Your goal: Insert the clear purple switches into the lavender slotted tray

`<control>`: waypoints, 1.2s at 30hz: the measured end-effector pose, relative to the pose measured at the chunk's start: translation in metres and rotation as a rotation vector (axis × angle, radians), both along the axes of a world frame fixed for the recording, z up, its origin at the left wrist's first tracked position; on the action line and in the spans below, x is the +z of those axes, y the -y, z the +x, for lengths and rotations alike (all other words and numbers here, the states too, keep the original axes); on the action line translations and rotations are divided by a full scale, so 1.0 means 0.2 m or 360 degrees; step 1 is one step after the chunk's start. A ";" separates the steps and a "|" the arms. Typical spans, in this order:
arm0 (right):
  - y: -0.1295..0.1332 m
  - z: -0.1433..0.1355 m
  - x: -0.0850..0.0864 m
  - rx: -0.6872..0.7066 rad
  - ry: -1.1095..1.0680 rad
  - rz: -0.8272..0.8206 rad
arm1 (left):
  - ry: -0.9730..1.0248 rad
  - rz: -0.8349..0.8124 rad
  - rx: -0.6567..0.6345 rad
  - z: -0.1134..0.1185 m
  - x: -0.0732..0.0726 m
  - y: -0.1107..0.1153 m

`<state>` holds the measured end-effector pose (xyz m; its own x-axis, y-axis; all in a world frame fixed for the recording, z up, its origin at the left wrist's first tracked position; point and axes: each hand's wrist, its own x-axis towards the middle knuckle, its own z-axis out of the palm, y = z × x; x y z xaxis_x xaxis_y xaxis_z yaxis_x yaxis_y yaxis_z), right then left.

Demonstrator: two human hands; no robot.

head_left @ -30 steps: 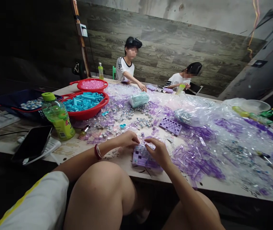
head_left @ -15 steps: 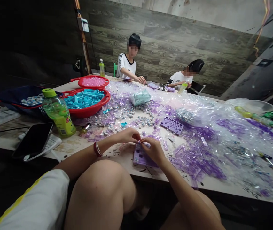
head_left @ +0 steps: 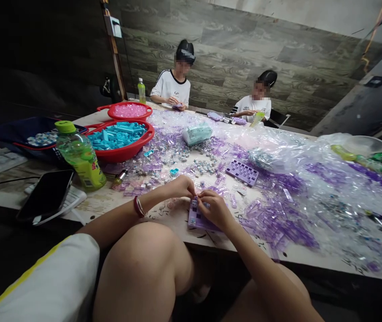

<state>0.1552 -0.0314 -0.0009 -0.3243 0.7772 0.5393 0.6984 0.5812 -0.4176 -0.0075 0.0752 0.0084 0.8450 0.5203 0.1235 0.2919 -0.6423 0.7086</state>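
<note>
A purple tray with square slots (head_left: 200, 220) lies at the table's front edge, partly hidden under my right hand. My left hand (head_left: 184, 187), with bands on its wrist, pinches at the tray's upper left corner. The fingertips of my right hand (head_left: 214, 206) are closed there too, meeting those of my left hand. Whatever sits between the fingertips is too small to make out. Behind my hands, a second purple tray (head_left: 242, 172) rests among loose clear purple pieces (head_left: 278, 228) and small metallic-looking parts (head_left: 204, 164).
On the left are a red basket of blue pieces (head_left: 119, 136), a red basket of pink pieces (head_left: 129, 110), a green-capped bottle (head_left: 85, 161) and a phone (head_left: 46, 194). A wrapped pack (head_left: 197, 134) lies mid-table. Two people sit across, hands at small items.
The person across on the left has drawn an outstretched arm back, both hands now together. The view has shifted slightly. My hands remain together at the tray's corner.
</note>
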 end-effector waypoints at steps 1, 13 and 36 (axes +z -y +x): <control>0.00 0.00 0.00 0.0001 -0.0007 0.0011 | -0.0021 -0.0007 0.0014 0.00 0.01 0.00; -0.02 0.00 0.00 -0.0045 0.0211 -0.0051 | -0.0174 -0.0201 0.0223 0.01 0.03 0.04; 0.05 0.22 0.16 -0.0193 0.0201 0.0019 | -0.0564 0.0125 0.0446 0.13 0.25 -0.42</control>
<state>0.1992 -0.0405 0.0310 -0.2943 0.8083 0.5099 0.8100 0.4942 -0.3158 0.0181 0.1596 0.0587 0.6703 0.7354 -0.0994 0.6776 -0.5518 0.4861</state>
